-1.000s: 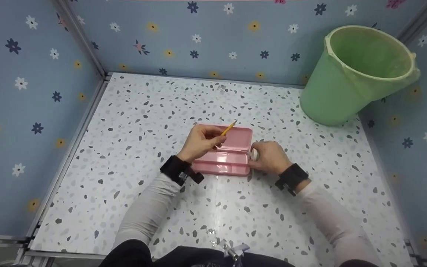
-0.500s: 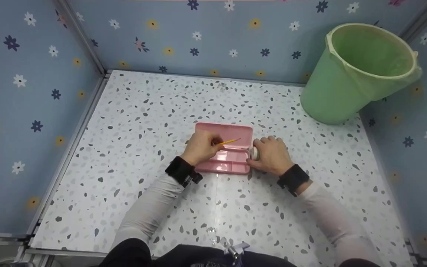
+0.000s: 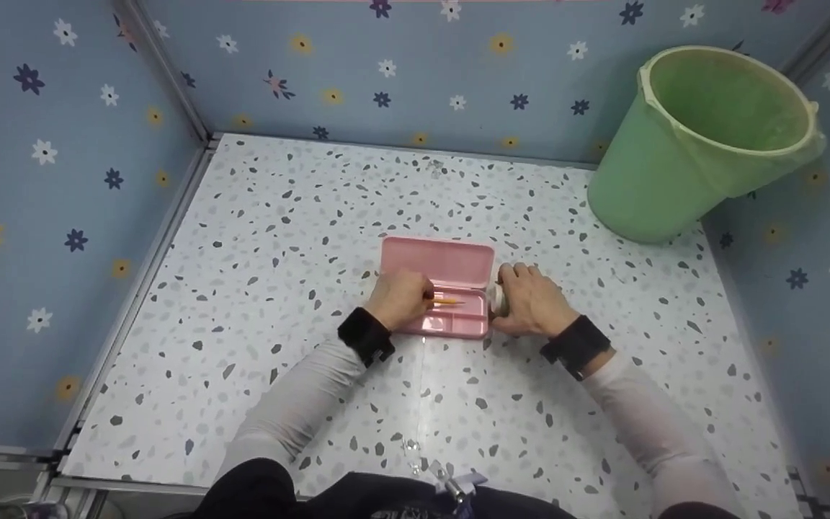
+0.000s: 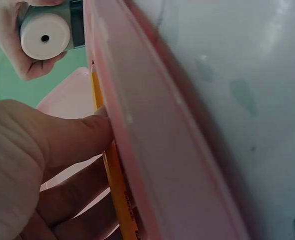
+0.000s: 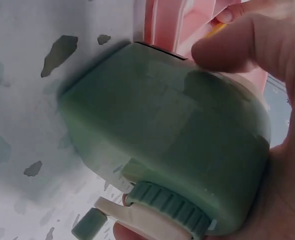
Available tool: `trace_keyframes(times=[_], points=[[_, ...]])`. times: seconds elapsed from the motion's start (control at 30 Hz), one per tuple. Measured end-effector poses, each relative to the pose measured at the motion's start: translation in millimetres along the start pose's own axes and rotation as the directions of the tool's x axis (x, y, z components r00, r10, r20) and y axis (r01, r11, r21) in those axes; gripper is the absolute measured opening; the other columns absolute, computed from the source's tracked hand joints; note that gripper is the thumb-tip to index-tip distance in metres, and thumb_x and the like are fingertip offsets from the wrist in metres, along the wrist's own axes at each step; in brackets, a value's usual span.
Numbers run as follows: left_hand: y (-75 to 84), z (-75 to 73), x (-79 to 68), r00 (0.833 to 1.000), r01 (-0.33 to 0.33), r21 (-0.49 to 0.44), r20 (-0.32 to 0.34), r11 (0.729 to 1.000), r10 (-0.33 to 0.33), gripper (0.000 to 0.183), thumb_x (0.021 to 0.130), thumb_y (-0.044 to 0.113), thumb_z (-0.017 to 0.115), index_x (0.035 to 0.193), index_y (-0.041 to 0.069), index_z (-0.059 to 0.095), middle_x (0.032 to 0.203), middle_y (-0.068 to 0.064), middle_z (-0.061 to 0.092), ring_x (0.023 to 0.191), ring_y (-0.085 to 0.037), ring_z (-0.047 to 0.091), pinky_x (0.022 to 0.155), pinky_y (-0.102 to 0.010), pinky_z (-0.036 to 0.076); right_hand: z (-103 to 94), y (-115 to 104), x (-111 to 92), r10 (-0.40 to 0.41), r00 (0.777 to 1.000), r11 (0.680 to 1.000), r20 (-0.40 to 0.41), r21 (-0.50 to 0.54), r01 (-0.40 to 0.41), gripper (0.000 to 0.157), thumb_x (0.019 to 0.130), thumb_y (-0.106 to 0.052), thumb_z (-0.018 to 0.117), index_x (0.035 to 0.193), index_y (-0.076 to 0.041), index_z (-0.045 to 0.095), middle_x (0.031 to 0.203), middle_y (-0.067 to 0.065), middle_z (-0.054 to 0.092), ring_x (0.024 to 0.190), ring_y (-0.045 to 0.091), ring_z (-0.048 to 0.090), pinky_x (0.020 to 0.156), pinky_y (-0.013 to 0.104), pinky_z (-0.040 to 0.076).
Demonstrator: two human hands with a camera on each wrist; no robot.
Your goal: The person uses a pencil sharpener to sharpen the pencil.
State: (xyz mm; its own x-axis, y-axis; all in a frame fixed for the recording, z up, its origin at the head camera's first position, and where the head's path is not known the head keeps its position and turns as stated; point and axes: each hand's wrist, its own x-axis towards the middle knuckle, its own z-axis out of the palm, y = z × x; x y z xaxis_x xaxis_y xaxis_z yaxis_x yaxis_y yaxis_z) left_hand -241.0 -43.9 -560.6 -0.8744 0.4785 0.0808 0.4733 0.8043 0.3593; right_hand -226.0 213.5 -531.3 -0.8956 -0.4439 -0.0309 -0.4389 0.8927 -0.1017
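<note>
A yellow pencil (image 3: pixel 449 301) lies level in the grip of my left hand (image 3: pixel 399 299), its point aimed right. The left wrist view shows thumb and fingers pinching the pencil (image 4: pixel 118 185) low at the wall of an open pink pencil case (image 3: pixel 436 261). My right hand (image 3: pixel 536 301) holds a green crank pencil sharpener (image 5: pixel 157 125) on the table at the case's right end. The sharpener's round white front (image 4: pixel 45 36), with its dark hole, appears in the left wrist view. Its crank handle (image 5: pixel 90 224) sticks out at the other end. My left hand hides the case's left part.
A tall green bin (image 3: pixel 638 180) with a bag liner stands at the table's back right. Flower-patterned panels (image 3: pixel 458 79) bound the back and both sides. The speckled white tabletop (image 3: pixel 300 202) surrounds the case.
My left hand has come down toward the case's compartments, turning the pencil from pointing up and right to nearly level. The right hand stays beside the case with the sharpener.
</note>
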Motion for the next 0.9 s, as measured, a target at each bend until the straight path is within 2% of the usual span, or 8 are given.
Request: trace_keyframes(times=[0.2,0.37,0.53,0.63,0.7,0.77,0.83,0.9], points=[[-2.3,5.1,1.0,0.998,-0.023,0.069,-0.051,0.997,0.027,0.011,0.069,0.016,0.07,0.06,0.022,0.066,0.056,0.008,0.052,0.053,-0.016,0.047,0.049,-0.032,0.039,-1.2,1,-1,0.002,1.0,1.0,0.029,0.022,-0.003,0.064,0.055,-0.043,0.07,0.1,-0.011,0.038,0.085,0.004,0.04,0.075,0.023,0.04,0.061,0.035,0.041],[-5.0,6.6,2.9,0.995,-0.059,0.074,-0.071,0.995,0.065,0.007,0.067,0.018,0.075,0.064,0.02,0.069,0.06,0.007,0.054,0.057,-0.016,0.047,0.054,-0.031,0.04,-2.2,4,-4,-0.027,0.999,0.995,0.035,0.101,0.023,0.063,0.056,-0.04,0.073,0.103,-0.011,0.042,0.084,0.0,0.042,0.072,0.019,0.043,0.057,0.032,0.041],[-2.1,4.7,0.5,0.994,-0.056,0.088,-0.083,0.995,0.064,0.008,0.072,0.016,0.072,0.066,0.018,0.066,0.06,0.006,0.051,0.057,-0.016,0.046,0.054,-0.033,0.04,-5.2,10,-6,-0.044,0.998,0.971,0.044,0.239,0.033,0.063,0.057,-0.034,0.079,0.108,-0.015,0.049,0.082,-0.007,0.05,0.069,0.014,0.049,0.057,0.03,0.043],[4.3,2.1,-3.3,0.992,-0.038,0.094,-0.116,0.995,0.048,0.01,0.078,0.021,0.068,0.069,0.017,0.065,0.06,0.006,0.049,0.054,-0.016,0.045,0.051,-0.032,0.039,-8.6,13,-5,-0.058,0.998,0.957,0.031,0.285,0.047,0.06,0.056,-0.032,0.081,0.107,-0.018,0.053,0.081,-0.009,0.053,0.068,0.011,0.051,0.058,0.029,0.043],[12.2,-0.5,-6.0,0.989,-0.031,0.056,-0.145,0.998,0.039,0.015,0.08,0.029,0.066,0.077,0.015,0.066,0.062,0.005,0.051,0.054,-0.014,0.046,0.049,-0.03,0.04,-11.8,14,-4,-0.061,0.998,0.953,0.024,0.299,0.051,0.056,0.055,-0.033,0.082,0.103,-0.019,0.055,0.079,-0.01,0.054,0.067,0.01,0.051,0.057,0.028,0.043],[23.2,-3.5,-8.2,0.984,-0.039,-0.017,-0.177,0.999,0.035,0.028,0.082,0.039,0.063,0.091,0.013,0.065,0.071,0.004,0.056,0.056,-0.012,0.048,0.05,-0.028,0.041,-17.0,14,-4,-0.064,0.998,0.953,0.011,0.298,0.058,0.053,0.055,-0.034,0.082,0.099,-0.019,0.056,0.077,-0.01,0.054,0.064,0.01,0.051,0.055,0.028,0.043],[36.6,-7.3,-9.9,0.976,-0.065,-0.121,-0.213,0.99,0.038,0.043,0.081,0.047,0.06,0.106,0.012,0.061,0.085,0.001,0.061,0.061,-0.011,0.052,0.057,-0.027,0.045,-24.9,13,-3,-0.072,0.997,0.958,-0.02,0.277,0.074,0.049,0.056,-0.037,0.081,0.095,-0.019,0.057,0.074,-0.01,0.054,0.062,0.01,0.051,0.054,0.028,0.043],[50.9,-11.9,-11.5,0.966,-0.105,-0.225,-0.254,0.969,0.046,0.057,0.08,0.052,0.058,0.118,0.01,0.055,0.102,-0.004,0.061,0.071,-0.011,0.056,0.067,-0.026,0.046,-35.8,12,-1,-0.079,0.994,0.964,-0.071,0.248,0.094,0.045,0.057,-0.041,0.079,0.09,-0.02,0.056,0.071,-0.01,0.054,0.059,0.01,0.051,0.052,0.027,0.042]])
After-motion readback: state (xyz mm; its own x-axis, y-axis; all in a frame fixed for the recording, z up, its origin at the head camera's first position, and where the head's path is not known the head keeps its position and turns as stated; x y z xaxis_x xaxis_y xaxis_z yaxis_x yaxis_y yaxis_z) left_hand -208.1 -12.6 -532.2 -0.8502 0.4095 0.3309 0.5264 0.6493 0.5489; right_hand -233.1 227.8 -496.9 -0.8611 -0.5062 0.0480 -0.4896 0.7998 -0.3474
